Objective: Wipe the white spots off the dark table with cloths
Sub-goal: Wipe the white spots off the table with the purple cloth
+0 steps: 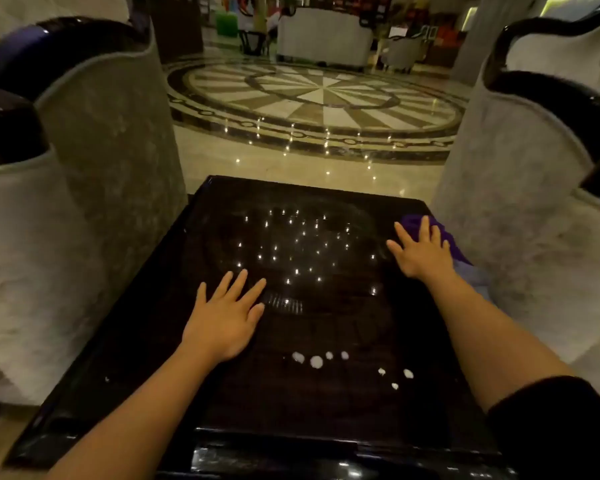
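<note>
The dark glossy table (pixel 153 341) fills the lower middle of the head view. Several white spots (pixel 316 361) lie in a loose row near its front, between my forearms. My left hand (pixel 227 313) rests flat on the table with fingers spread and holds nothing. My right hand (pixel 421 249) is spread flat near the table's right edge, its fingers lying on a purple cloth (pixel 449 237) that is mostly hidden beneath it. Small bright dots on the table's far half are reflections of ceiling lights.
A grey upholstered armchair (pixel 94 174) stands close on the left and another (pixel 520 209) close on the right. Beyond the table's far edge lies a polished marble floor (pixel 319 98) with a round pattern. Further furniture stands at the back.
</note>
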